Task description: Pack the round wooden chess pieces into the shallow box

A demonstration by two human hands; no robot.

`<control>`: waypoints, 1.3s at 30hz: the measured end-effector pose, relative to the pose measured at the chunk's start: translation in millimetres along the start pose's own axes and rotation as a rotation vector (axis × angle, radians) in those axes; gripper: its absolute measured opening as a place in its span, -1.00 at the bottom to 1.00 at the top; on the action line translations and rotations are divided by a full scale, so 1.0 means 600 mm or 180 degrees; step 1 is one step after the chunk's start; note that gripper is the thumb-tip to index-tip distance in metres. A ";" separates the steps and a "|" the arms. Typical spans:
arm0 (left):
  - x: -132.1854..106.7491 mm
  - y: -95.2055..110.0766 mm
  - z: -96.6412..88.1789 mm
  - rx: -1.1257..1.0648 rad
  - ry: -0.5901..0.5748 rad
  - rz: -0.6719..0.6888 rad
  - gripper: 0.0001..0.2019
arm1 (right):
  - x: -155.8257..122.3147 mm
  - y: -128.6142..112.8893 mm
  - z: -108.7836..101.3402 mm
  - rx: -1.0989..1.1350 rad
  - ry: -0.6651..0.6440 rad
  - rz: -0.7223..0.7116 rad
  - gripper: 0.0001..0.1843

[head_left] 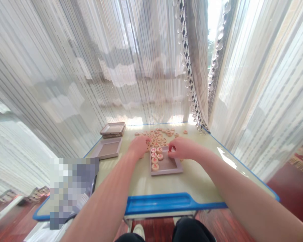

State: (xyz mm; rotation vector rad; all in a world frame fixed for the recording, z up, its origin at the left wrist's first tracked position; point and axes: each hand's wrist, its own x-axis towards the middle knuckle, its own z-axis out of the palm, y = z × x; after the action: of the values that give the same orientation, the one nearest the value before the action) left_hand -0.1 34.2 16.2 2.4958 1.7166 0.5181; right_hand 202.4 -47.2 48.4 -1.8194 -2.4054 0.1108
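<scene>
Striped curtains (pixel 141 84) behind pale, blue-edged table (pixel 204 181); both hands at loose round pieces (pixel 158 136) and a shallow tray (pixel 168 164).
Left hand (pixel 138 146) at pile's near-left side, fingers bent, can't tell if grasping; right hand (pixel 183 148) over tray's right part, fingers curled, can't tell if pinching a piece. Red-marked pieces (pixel 155 167) in tray: four down left side, two alongside.

A shallow greyish tray (pixel 166 173) lies flat, six red-marked round pieces (pixel 155 160) along its left; loose pieces (pixel 156 136) cluster beyond.
</scene>
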 end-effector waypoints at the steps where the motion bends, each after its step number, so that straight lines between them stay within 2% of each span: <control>1: 0.000 0.000 0.001 -0.0012 -0.0002 -0.0010 -0.60 | 0.000 -0.002 0.004 -0.0064 -0.0067 -0.0014 -0.75; 10: -0.001 0.006 -0.004 0.0024 -0.0037 -0.0083 -0.62 | 0.002 0.012 0.009 0.0084 -0.0337 -0.0243 -0.72; 17: -0.003 0.005 -0.002 0.0062 -0.0004 -0.0036 -0.65 | 0.005 0.011 0.016 0.0152 -0.0304 -0.0175 -0.74; 27: -0.005 0.014 -0.006 0.0096 -0.0056 -0.0012 -0.66 | -0.005 -0.029 0.015 0.0073 0.0243 -0.0516 -0.71; 39: -0.008 0.022 -0.007 0.0112 -0.0113 0.0044 -0.70 | -0.002 -0.034 0.030 -0.0073 0.0377 -0.0627 -0.72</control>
State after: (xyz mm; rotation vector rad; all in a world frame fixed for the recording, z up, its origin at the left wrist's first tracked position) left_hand 8.9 24.5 22.4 2.5267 1.7117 0.4456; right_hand 180.9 -53.5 32.9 -1.5394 -2.4937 -0.0422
